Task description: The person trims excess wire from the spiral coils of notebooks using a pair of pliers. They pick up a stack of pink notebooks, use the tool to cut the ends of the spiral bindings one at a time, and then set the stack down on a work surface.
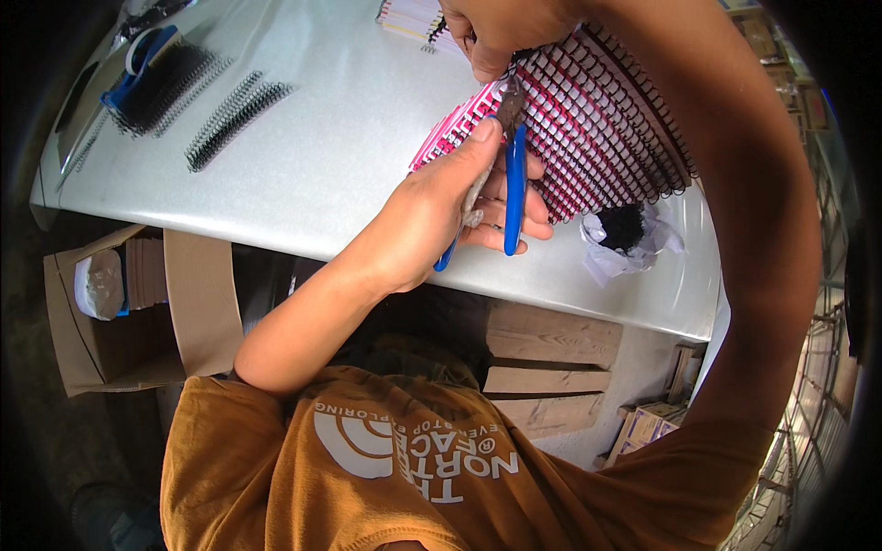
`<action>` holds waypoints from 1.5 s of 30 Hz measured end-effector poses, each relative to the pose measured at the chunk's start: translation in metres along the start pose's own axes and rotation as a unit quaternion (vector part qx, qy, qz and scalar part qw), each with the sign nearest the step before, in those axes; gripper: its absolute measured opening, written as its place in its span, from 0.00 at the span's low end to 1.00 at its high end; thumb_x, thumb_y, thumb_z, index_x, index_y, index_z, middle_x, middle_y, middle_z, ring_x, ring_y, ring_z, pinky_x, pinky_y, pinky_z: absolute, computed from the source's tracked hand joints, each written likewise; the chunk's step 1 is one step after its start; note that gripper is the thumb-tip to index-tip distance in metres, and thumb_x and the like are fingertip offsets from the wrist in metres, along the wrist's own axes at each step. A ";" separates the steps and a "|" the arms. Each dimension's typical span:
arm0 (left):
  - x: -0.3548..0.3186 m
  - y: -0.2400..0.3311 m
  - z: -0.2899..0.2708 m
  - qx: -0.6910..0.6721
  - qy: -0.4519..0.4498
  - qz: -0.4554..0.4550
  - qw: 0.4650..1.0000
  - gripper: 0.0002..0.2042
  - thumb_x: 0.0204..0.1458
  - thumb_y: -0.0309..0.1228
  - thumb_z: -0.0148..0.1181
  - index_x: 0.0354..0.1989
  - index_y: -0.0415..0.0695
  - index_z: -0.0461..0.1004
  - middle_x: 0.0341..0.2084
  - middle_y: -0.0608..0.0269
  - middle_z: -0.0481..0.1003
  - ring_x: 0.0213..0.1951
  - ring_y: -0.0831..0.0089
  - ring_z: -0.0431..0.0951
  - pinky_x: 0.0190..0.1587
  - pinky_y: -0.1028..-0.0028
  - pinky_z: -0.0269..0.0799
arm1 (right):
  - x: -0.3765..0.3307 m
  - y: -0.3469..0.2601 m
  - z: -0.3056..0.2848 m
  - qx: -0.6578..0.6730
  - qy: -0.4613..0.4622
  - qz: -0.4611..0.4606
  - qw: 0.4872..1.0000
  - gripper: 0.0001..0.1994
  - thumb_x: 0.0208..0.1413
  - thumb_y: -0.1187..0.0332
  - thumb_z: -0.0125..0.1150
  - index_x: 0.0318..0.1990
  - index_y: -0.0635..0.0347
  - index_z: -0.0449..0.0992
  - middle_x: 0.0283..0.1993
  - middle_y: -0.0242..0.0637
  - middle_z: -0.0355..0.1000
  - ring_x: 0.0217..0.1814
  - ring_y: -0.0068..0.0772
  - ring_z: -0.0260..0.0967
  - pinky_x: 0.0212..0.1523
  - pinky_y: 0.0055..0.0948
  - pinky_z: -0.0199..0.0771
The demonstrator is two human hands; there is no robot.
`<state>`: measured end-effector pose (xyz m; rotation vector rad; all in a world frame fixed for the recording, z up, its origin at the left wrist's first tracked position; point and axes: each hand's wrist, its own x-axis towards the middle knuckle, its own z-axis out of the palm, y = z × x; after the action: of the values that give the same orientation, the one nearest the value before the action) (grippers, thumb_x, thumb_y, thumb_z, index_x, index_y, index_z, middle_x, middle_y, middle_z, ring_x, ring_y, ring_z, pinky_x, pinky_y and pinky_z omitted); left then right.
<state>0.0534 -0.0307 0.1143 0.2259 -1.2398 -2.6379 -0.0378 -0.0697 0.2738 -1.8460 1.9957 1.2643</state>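
My left hand is wrapped around blue-handled cutting pliers, one handle lying across the fingers. The dark jaws point away from me and meet the upper edge of a fanned row of spiral notebooks with black coils and pink-and-white covers. At that same edge, my right hand has its fingers curled down on a notebook, close beside the jaws. The fingertips are partly hidden, and I cannot tell whether the jaws are closed on a coil end.
Loose black coils lie on the white table, with a larger bundle and a blue tape dispenser at far left. Crumpled white paper holding black scraps sits near the right edge. An open cardboard box stands below left.
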 end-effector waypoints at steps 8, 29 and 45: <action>0.000 0.005 -0.005 0.018 0.006 -0.021 1.000 0.31 0.59 0.55 0.26 0.47 0.38 0.65 0.27 0.54 0.73 0.36 0.60 0.78 0.34 0.69 0.76 | -0.004 0.001 -0.003 0.000 0.020 0.001 1.000 0.13 0.47 0.68 0.53 0.40 0.63 0.77 0.43 0.44 0.74 0.44 0.44 0.71 0.43 0.37 0.70; 0.000 0.014 0.013 -0.034 0.050 0.027 0.998 0.31 0.60 0.53 0.25 0.47 0.36 0.65 0.30 0.46 0.74 0.35 0.53 0.79 0.34 0.64 0.78 | 0.019 0.013 0.022 0.063 0.148 -0.083 0.983 0.12 0.49 0.66 0.55 0.39 0.61 0.78 0.41 0.45 0.74 0.43 0.44 0.73 0.42 0.40 0.71; -0.002 0.018 0.014 -0.007 0.014 0.014 1.000 0.29 0.60 0.51 0.27 0.48 0.33 0.64 0.32 0.45 0.73 0.37 0.51 0.77 0.37 0.61 0.78 | 0.046 0.026 0.032 0.091 0.278 -0.120 0.949 0.12 0.49 0.65 0.55 0.39 0.62 0.78 0.40 0.45 0.74 0.42 0.44 0.73 0.42 0.40 0.71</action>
<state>0.0544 -0.0311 0.1365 0.2416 -1.2070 -2.6092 -0.0851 -0.0864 0.2372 -2.4431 1.9422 0.5039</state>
